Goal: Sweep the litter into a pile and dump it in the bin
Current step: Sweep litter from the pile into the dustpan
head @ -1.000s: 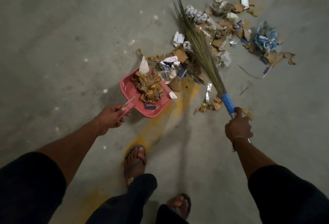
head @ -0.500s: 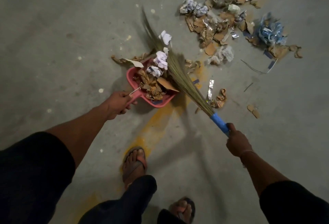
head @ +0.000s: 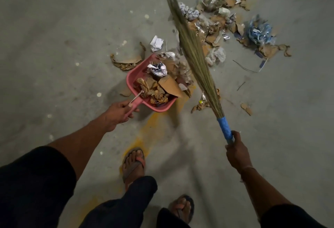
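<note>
My left hand (head: 117,112) grips the handle of a pink dustpan (head: 132,77) lying on the concrete floor. The pan holds crumpled paper, brown wrappers and a cardboard piece. My right hand (head: 235,152) grips the blue handle of a grass broom (head: 195,54). The broom's bristles stretch up and away, just right of the pan's mouth. A pile of litter (head: 216,26), made of cardboard scraps, crumpled paper and foil, lies beyond the broom at upper right. No bin is in view.
A crumpled blue plastic bag (head: 260,32) lies at the pile's right edge. A white paper ball (head: 156,43) and a torn brown strip (head: 125,62) lie left of the pan's mouth. Small scraps (head: 246,108) sit near the broom handle. My sandalled feet (head: 133,162) stand on a yellow floor mark.
The broom swept left across the dustpan, pushing paper and cardboard in, then swung back right and up. The dustpan stayed in place under my left hand.
</note>
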